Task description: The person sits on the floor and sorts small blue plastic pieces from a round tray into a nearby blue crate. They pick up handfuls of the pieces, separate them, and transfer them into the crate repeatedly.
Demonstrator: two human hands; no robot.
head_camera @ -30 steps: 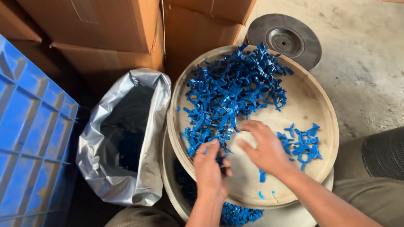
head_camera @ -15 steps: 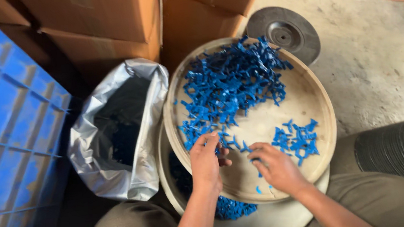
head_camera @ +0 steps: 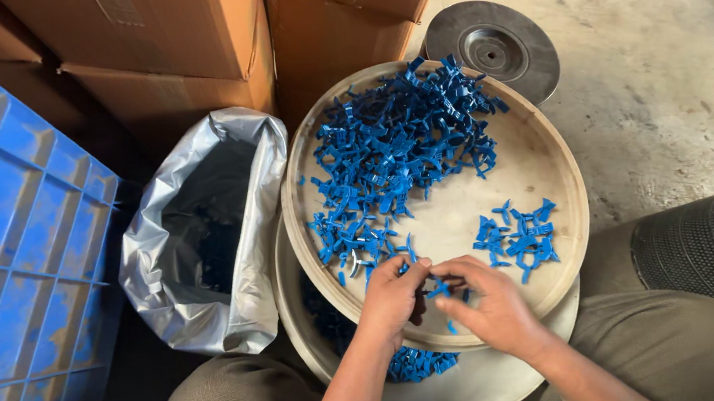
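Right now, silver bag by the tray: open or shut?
Open. The silver plastic bag has its mouth spread wide, its dark inside showing, with a few blue pieces visible down in it.

Round tray (head_camera: 548, 171): pale wood, matt, smooth-worn. Small blue parts (head_camera: 395, 143) heaped on it: moulded plastic, slight sheen. Left of the tray, bag (head_camera: 205, 269): silvery plastic film, glossy, crinkled. Further left, crate (head_camera: 19, 262): blue hard plastic, ribbed. Behind the tray, boxes (head_camera: 180, 33): brown cardboard, matt; disc (head_camera: 492, 54): dull grey metal. Floor (head_camera: 674, 105): rough concrete.
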